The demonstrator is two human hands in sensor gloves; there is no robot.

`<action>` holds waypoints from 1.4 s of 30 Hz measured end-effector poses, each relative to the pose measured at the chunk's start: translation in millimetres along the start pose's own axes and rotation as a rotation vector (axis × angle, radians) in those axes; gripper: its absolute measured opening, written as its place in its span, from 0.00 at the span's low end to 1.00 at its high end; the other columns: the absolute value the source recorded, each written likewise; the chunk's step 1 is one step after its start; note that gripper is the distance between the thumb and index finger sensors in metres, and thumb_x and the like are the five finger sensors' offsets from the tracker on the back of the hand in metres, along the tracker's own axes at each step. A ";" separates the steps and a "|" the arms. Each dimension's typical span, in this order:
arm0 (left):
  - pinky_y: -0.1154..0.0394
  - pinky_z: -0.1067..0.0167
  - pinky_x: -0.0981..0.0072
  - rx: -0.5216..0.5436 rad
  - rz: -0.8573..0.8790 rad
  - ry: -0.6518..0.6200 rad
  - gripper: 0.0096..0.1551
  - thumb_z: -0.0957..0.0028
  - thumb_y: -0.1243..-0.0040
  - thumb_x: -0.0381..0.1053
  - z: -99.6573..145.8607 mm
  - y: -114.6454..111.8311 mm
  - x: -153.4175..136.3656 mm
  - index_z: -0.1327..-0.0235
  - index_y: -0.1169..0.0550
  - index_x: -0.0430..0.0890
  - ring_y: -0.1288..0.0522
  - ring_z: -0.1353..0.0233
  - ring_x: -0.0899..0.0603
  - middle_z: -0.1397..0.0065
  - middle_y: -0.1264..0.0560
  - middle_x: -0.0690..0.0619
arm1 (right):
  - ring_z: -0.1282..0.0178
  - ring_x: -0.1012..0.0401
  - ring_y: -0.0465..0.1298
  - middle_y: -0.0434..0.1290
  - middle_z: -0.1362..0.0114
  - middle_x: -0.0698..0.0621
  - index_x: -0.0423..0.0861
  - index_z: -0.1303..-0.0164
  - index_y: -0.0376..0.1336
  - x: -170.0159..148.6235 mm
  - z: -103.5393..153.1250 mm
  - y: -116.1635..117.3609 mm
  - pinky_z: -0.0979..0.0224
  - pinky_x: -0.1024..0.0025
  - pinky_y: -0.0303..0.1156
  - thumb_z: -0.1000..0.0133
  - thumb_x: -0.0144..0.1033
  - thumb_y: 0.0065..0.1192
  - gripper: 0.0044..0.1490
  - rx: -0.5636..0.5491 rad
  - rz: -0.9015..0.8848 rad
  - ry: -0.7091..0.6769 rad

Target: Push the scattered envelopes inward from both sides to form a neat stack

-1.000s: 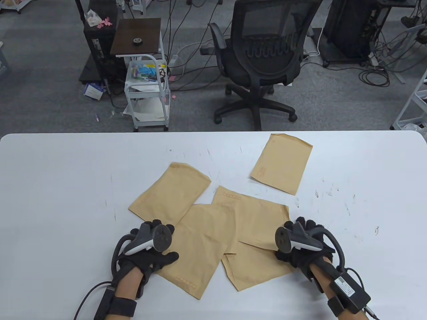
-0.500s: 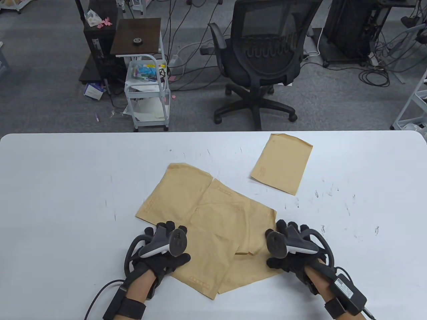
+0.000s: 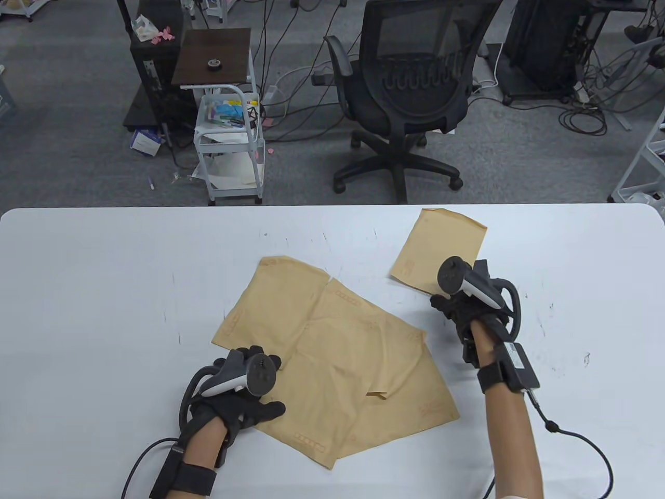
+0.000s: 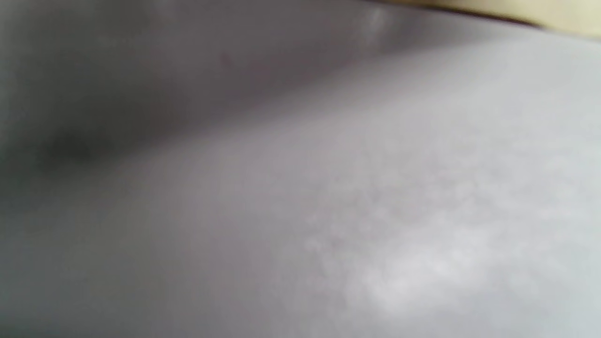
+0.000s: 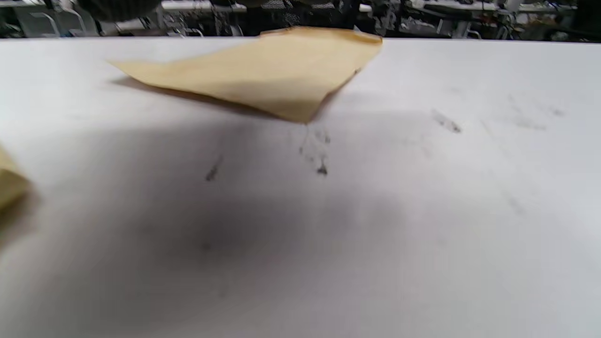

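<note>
- We read the step in hand as fetching the lone envelope (image 3: 439, 254), which lay at the far right of the bench (image 3: 104, 291), well apart from the overlapped pile (image 3: 337, 364) at centre.
- Our right hand (image 3: 462, 304) was at the near edge of that envelope, fingers hidden under the tracker; we could not tell whether they were spread or curled, or whether they touched the paper.
- Our left hand (image 3: 236, 408) rested on the pile's near-left envelope, thumb spread out over the paper, gripping nothing.
- To do the step well, we judged that the palm should go flat on the lone envelope and slide it low across the bench toward the pile, with the left hand steadying the pile as a stop.
- We judged the main risk to be a corner catching and buckling, since the pile already showed a turned-up flap (image 3: 377, 394).
- The right wrist view showed the lone envelope (image 5: 263, 70) bowed, its near edge casting a shadow on the bench; the table view did not show this.
- The left wrist view showed only blurred bench and a tan sliver, so hand placement came from the table view alone.
</note>
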State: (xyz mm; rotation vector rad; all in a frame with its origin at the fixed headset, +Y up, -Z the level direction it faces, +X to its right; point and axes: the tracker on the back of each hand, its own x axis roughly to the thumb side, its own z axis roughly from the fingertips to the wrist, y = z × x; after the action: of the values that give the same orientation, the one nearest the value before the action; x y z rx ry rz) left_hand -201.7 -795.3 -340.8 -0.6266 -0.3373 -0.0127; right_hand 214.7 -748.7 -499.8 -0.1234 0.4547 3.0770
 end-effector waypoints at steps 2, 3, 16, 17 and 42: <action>0.65 0.26 0.24 -0.005 -0.008 0.005 0.58 0.54 0.58 0.73 -0.4 -0.2 1.5 0.24 0.69 0.54 0.72 0.19 0.30 0.19 0.75 0.42 | 0.17 0.33 0.35 0.34 0.12 0.42 0.47 0.18 0.35 5.3 -14.2 15.3 0.24 0.27 0.34 0.47 0.56 0.44 0.52 -0.008 0.007 0.017; 0.65 0.26 0.24 -0.004 -0.006 0.006 0.58 0.54 0.58 0.73 -0.6 -0.3 1.9 0.24 0.69 0.54 0.72 0.19 0.30 0.19 0.75 0.41 | 0.17 0.33 0.36 0.35 0.11 0.42 0.46 0.18 0.36 7.7 -18.6 23.2 0.25 0.27 0.34 0.47 0.56 0.43 0.51 0.005 0.011 0.020; 0.60 0.24 0.26 0.048 -0.048 0.043 0.55 0.54 0.58 0.70 1.0 1.8 13.4 0.22 0.65 0.53 0.66 0.18 0.28 0.17 0.69 0.39 | 0.20 0.32 0.55 0.55 0.13 0.42 0.45 0.19 0.45 33.2 23.5 6.2 0.24 0.28 0.46 0.44 0.51 0.46 0.45 -0.114 0.115 -0.153; 0.59 0.24 0.26 0.054 -0.060 0.049 0.55 0.54 0.58 0.70 1.8 2.0 14.9 0.22 0.64 0.53 0.65 0.18 0.28 0.17 0.68 0.39 | 0.19 0.32 0.52 0.57 0.14 0.41 0.43 0.19 0.44 34.3 21.3 18.9 0.25 0.28 0.44 0.44 0.52 0.45 0.46 -0.051 0.167 -0.150; 0.48 0.22 0.34 0.216 -0.123 0.029 0.50 0.56 0.46 0.65 8.2 10.9 25.0 0.21 0.48 0.55 0.48 0.19 0.34 0.18 0.48 0.48 | 0.20 0.34 0.57 0.58 0.15 0.40 0.43 0.18 0.44 76.3 69.8 20.1 0.26 0.26 0.45 0.45 0.52 0.47 0.47 0.124 0.057 -0.534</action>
State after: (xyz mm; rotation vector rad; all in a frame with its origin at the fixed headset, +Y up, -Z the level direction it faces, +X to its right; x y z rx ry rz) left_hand -179.3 -779.5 -333.0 -0.3907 -0.3432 -0.1024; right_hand 132.7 -746.4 -433.7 0.7027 0.6132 2.9432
